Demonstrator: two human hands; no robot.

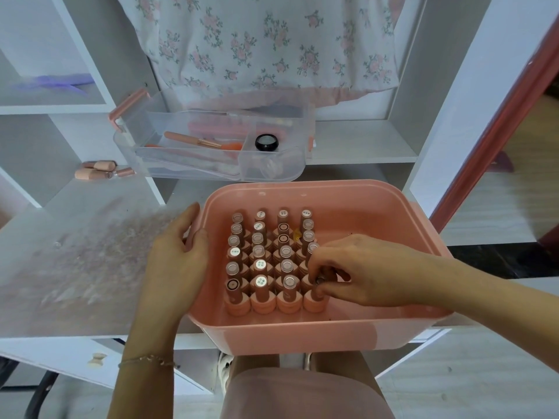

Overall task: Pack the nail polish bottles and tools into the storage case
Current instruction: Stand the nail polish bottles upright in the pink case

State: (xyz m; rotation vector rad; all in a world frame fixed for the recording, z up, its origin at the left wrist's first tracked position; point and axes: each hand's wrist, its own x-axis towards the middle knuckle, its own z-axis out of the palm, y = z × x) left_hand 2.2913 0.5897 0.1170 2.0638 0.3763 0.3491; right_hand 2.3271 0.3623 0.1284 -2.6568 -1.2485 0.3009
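Seen from above, past tense, all placed by the pink storage case. Far left of the case and beyond it: loose pink nail polish bottles lying on their sides on the white tabletop. Nearer the case's left wall: a patch of small pale bits scattered across that surface, too fine to identify. At the left wall itself: left hand, fingers curled narrowly over the rim, clasping the case. Inside the case, toward its left half: upright bottles packed in four rows, caps up, some cap labels too blurred to read. At the near right corner of that block: right hand, fingertips pinched tight on one bottle's cap, the bottle below largely hidden by the hand. Behind the case: a clear tray with a pink handle, holding a brush and a black round pot; other contents hazy through the plastic. Beyond that: floral cloth, cut off at the top edge. Around: white shelving, pale floor right of the case.
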